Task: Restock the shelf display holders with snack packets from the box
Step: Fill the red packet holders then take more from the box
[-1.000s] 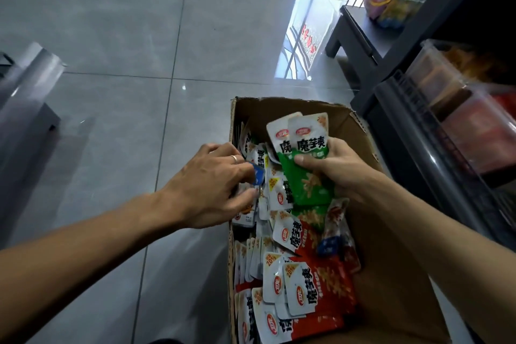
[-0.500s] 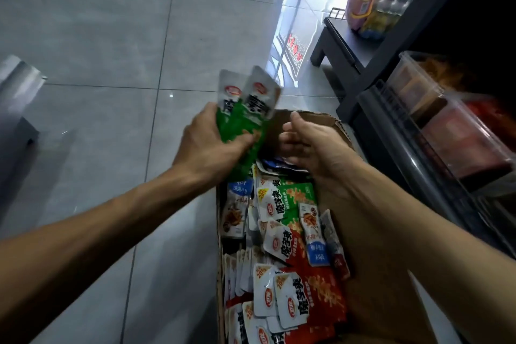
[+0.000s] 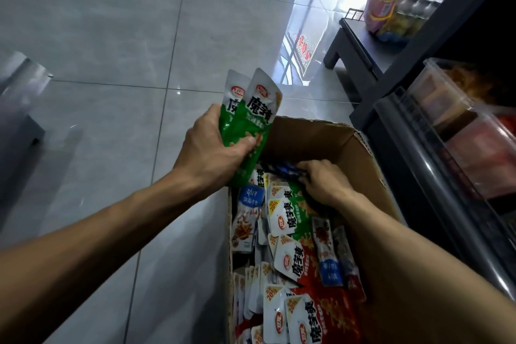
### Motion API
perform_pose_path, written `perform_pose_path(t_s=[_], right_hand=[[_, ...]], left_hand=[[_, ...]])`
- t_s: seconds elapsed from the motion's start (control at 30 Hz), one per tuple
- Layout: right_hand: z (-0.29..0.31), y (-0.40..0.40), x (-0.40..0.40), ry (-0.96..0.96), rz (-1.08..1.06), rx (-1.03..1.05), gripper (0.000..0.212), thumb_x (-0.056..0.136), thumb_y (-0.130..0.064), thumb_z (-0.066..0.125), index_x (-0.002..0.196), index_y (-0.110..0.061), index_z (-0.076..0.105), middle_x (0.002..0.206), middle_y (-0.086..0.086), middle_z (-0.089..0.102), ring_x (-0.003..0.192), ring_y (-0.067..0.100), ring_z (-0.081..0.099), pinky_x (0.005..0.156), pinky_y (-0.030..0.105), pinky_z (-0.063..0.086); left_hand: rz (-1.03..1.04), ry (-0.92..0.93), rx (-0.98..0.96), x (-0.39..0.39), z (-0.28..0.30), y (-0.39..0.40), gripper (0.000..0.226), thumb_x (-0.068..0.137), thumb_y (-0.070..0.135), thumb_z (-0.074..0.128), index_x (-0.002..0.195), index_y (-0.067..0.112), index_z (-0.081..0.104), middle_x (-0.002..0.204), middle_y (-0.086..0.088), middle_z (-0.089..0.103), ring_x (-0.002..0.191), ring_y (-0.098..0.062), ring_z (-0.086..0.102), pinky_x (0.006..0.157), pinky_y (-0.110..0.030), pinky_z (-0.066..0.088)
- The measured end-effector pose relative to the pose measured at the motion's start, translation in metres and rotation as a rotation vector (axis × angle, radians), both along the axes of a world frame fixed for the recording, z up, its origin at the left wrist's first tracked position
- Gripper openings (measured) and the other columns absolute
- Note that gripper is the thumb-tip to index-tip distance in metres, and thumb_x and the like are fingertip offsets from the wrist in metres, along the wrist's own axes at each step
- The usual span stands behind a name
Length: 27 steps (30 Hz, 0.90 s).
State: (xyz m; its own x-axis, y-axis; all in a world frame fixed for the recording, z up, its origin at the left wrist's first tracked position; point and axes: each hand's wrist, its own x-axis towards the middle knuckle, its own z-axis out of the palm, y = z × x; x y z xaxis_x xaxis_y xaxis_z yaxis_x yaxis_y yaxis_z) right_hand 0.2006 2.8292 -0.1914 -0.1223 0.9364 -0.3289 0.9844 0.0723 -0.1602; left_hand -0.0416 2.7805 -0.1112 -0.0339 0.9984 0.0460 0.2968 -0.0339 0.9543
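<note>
Near stock: below and nearer you than both grips, the open brown cardboard box [image 3: 332, 145] on the floor holds a loose heap of red and white foil snack packets [image 3: 307, 313], with green and blue ones mixed in further up.

Right grip: your right hand [image 3: 324, 183] is down inside the box at its far end, fingers curled into the pile around some dark blue packets [image 3: 284, 169]; I cannot tell whether you actually have one pinched.

Left grip: your left hand [image 3: 212, 148] is raised over the box's far left corner, thumb and fingers clamped on the lower halves of two green and white foil snack packets [image 3: 251, 114], their tops fanned upward.

Step in hand: gathering, as I read it. You are sorting a handful by flavour before carrying it over.

Next move: probably free the right hand from the pile with its pick, then swing right of both grips to the clear plastic display holders [image 3: 458, 120] on the dark shelf unit; match each flavour to its bin.
</note>
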Motion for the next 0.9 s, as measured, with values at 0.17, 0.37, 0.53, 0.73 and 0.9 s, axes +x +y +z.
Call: perform_pose_path(t_s=[0.17,0.37,0.53,0.73,0.9], right_hand=[[0.021,-0.001,0.012,0.178,-0.002,-0.011,0.021,0.098,-0.033,0.056,0.108,-0.028,0.074,0.104,-0.014,0.070,0.092,0.010,0.065,0.079,0.034,0.053],[0.055,-0.023,0.009,0.324,-0.112,0.107,0.024,0.100,-0.033,0.054,0.086,-0.023,0.070,0.086,-0.007,0.071,0.076,0.006,0.067,0.066,0.030,0.056],[0.105,-0.047,0.007,0.741,-0.365,0.215,0.024,0.097,-0.021,0.060,0.084,-0.007,0.076,0.080,0.003,0.076,0.074,0.015,0.074,0.076,0.038,0.061],[0.150,-0.077,0.012,0.853,-0.415,0.412,0.018,0.096,-0.020,0.062,0.085,-0.021,0.076,0.082,-0.003,0.077,0.077,0.011,0.074,0.070,0.032,0.059],[0.178,-0.099,0.021,0.927,-0.470,0.371,0.004,0.092,-0.024,0.067,0.090,-0.026,0.070,0.083,-0.001,0.074,0.078,0.015,0.073,0.071,0.031,0.061]], left_hand=[[-0.032,0.019,0.022,0.002,-0.002,0.002,0.032,0.086,0.019,0.073,0.109,0.022,0.051,0.096,0.013,0.063,0.089,0.000,0.063,0.069,-0.018,0.053],[-0.033,0.035,0.060,0.013,0.003,0.003,0.043,0.086,0.019,0.072,0.120,0.020,0.047,0.099,0.012,0.061,0.089,-0.005,0.064,0.063,-0.015,0.052],[-0.069,0.063,0.127,0.027,0.019,0.001,0.091,0.089,0.008,0.067,0.153,0.036,0.009,0.091,0.021,0.055,0.071,-0.006,0.066,0.055,-0.009,0.052],[-0.409,0.252,0.129,0.077,0.034,0.007,0.028,0.098,0.011,0.052,0.120,0.019,0.067,0.123,-0.001,0.064,0.109,-0.012,0.055,0.090,-0.024,0.045],[-0.628,0.046,0.043,0.119,0.056,0.002,0.033,0.101,0.026,0.041,0.105,0.014,0.071,0.101,-0.007,0.070,0.094,-0.020,0.064,0.091,-0.047,0.053]])
